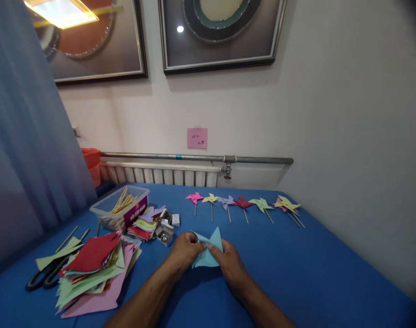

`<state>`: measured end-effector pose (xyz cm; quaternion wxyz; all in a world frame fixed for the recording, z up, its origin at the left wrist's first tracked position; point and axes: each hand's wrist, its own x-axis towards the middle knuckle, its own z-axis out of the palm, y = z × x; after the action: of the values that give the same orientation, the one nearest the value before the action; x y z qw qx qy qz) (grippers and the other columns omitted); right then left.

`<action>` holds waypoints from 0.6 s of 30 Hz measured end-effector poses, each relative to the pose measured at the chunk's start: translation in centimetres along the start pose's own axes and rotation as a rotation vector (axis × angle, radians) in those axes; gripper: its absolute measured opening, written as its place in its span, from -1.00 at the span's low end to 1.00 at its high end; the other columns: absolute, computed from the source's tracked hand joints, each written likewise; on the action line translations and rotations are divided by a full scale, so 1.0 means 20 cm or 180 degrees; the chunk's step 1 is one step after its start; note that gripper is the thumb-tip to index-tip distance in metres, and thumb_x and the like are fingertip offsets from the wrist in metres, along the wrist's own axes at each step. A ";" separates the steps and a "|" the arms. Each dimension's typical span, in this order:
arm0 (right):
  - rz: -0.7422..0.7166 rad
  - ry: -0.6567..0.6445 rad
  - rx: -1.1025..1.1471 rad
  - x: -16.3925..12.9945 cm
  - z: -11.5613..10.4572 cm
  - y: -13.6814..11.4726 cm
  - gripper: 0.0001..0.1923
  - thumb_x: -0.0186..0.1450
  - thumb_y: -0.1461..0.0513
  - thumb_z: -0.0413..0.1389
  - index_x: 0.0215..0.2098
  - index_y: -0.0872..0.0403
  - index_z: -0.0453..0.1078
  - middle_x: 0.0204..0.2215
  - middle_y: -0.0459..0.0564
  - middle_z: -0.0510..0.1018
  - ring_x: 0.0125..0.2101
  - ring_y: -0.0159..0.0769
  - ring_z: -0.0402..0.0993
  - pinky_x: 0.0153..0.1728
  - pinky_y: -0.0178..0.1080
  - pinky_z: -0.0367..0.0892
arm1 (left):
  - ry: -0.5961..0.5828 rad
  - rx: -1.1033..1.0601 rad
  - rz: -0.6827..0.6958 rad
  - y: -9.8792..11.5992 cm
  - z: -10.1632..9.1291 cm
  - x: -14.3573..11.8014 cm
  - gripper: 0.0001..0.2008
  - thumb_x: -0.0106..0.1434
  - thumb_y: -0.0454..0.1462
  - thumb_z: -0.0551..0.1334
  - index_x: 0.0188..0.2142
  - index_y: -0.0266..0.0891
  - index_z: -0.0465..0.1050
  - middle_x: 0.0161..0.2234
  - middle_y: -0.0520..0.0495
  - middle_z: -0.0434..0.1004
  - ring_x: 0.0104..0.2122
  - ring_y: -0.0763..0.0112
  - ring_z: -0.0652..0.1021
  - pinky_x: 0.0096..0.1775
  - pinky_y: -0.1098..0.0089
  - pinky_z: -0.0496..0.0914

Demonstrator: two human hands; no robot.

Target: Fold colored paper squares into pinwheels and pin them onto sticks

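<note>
Both my hands pinch a light blue paper piece (209,250) over the blue tabletop (296,269). My left hand (183,253) grips its left side and my right hand (230,262) its right side, with two corners folded up toward the centre. A row of several finished paper pinwheels on wooden sticks (243,205) lies farther back. A small open box of metal pins (165,235) sits just left of my left hand.
A heap of cut coloured paper (91,273) lies at left over black scissors (40,278). A clear tub of wooden sticks (120,209) and a smaller paper stack (146,223) stand behind it. Radiator (160,175) and wall lie beyond.
</note>
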<state>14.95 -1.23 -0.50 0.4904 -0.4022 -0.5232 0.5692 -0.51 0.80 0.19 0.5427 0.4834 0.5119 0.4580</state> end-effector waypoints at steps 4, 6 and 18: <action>-0.0101 0.0044 -0.0180 0.02 -0.01 0.02 -0.56 0.19 -0.08 0.26 -0.21 0.10 0.51 -0.44 -0.04 0.60 -0.46 -0.23 0.48 -0.41 -0.24 0.34 | 0.0069 -0.0008 0.0015 0.01 0.00 0.00 -0.71 -0.14 -0.24 0.44 -0.62 -0.19 0.30 -0.69 0.13 0.30 -0.66 0.54 0.28 -0.55 0.46 0.13; -0.0299 0.0126 -0.0276 0.03 -0.02 0.02 -0.59 0.23 -0.03 0.23 -0.13 0.09 0.47 -0.34 0.01 0.63 -0.35 -0.16 0.55 -0.29 -0.18 0.43 | 0.0226 -0.0180 0.0018 0.01 0.00 0.00 -0.70 -0.16 -0.26 0.43 -0.63 -0.19 0.28 -0.70 0.13 0.30 -0.67 0.55 0.27 -0.56 0.47 0.12; -0.1671 0.0329 -0.2538 -0.09 0.02 -0.04 -0.86 0.26 0.21 0.21 -0.19 -0.05 0.50 0.42 0.06 0.16 0.38 0.10 0.08 0.31 0.21 0.10 | 0.0495 -0.0631 0.0073 0.00 -0.02 0.00 -0.74 -0.09 -0.22 0.43 -0.55 -0.25 0.37 -0.63 0.08 0.38 -0.61 0.52 0.35 -0.51 0.46 0.20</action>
<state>14.95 -3.19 0.26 0.4504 -0.4410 -0.7595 0.1603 -0.88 0.92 0.19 0.5412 0.3963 0.4991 0.5487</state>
